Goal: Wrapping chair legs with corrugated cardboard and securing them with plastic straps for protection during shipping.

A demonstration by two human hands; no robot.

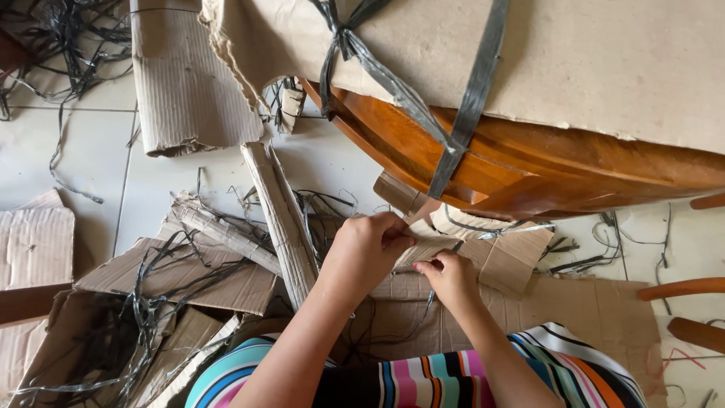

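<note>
Nearest the camera, a striped garment point(453, 378) w/ two bare arms reaching fwd over torn cardboard scraps point(189, 276) on the tile floor point(91, 159). Left hand point(366, 253) and right hand point(449, 276) both pinch shut on one cardboard strip point(430, 242), left hand higher, the strip's long axis running up-left. Just beyond, the strip meets a varnished wooden furniture piece point(529, 162), wrapped in cardboard sheet point(604, 60) w/ grey plastic strapping point(468, 106).
</note>
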